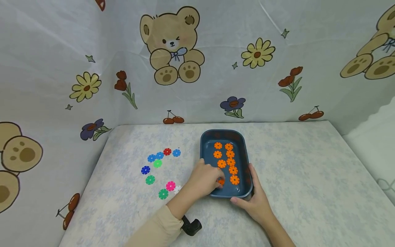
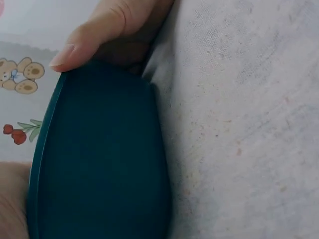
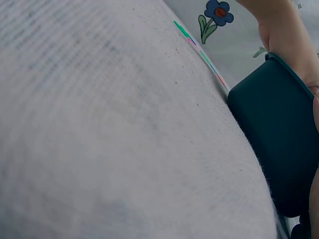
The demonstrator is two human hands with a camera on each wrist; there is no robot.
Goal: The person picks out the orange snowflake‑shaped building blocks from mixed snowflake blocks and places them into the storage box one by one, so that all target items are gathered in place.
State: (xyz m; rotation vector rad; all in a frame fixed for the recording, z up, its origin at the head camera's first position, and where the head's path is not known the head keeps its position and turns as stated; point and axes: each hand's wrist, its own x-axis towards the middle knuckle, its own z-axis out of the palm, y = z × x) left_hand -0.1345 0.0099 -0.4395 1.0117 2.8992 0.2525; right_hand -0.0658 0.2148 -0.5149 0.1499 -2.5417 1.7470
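A dark blue tray stands on the table, with orange interlocking plastic discs lying in two columns inside it. My left hand reaches over the tray's left side, its curled fingertips pinching an orange disc close to the tray floor; the fingers partly cover the disc. My right hand grips the tray at its near right corner, thumb at the near edge and fingers along the right wall. In the left wrist view, the right thumb lies on the tray's rim. The right wrist view catches the tray's outer wall.
Left of the tray lie loose discs in other colours, among them a red disc, a dark blue disc and a pink disc. A white disc is partly under my left forearm. Printed cloth hangs behind the table.
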